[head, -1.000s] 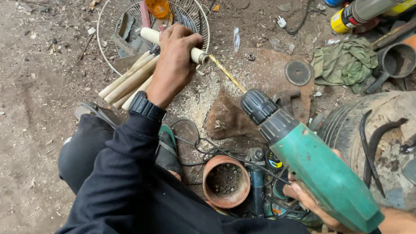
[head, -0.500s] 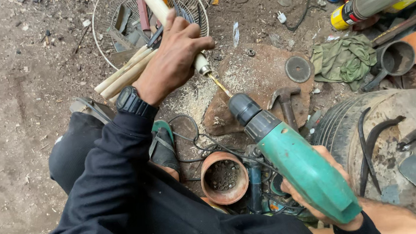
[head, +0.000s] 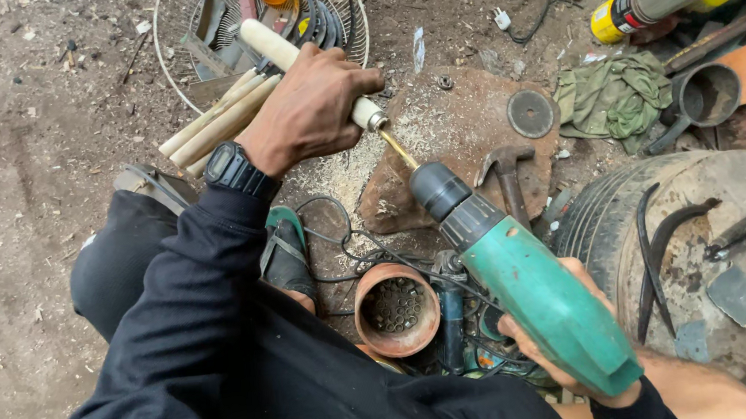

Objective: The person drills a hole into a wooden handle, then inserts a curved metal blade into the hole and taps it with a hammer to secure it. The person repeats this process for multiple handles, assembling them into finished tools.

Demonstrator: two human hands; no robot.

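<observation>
Above the flat rust-brown stone, dusted with pale sawdust, a cream wooden handle is held slanting, its ferruled end toward the green electric drill. The left hand is wrapped tight round the handle's lower part, knuckles up, a black wristwatch on its wrist. The right hand is closed on the drill's rear grip, low and right of the stone, and the brass-coloured bit runs from the chuck into the handle's end.

To drill well, I judge that bit and handle should stay on one line, the handle clamped so it cannot spin, the pressure light, and the fingers kept behind the ferrule.

Left of the stone lie more pale wooden sticks against a wire fan guard. A hammer and a grinding disc rest on the stone's right side, and a clay pot stands just below it.
</observation>
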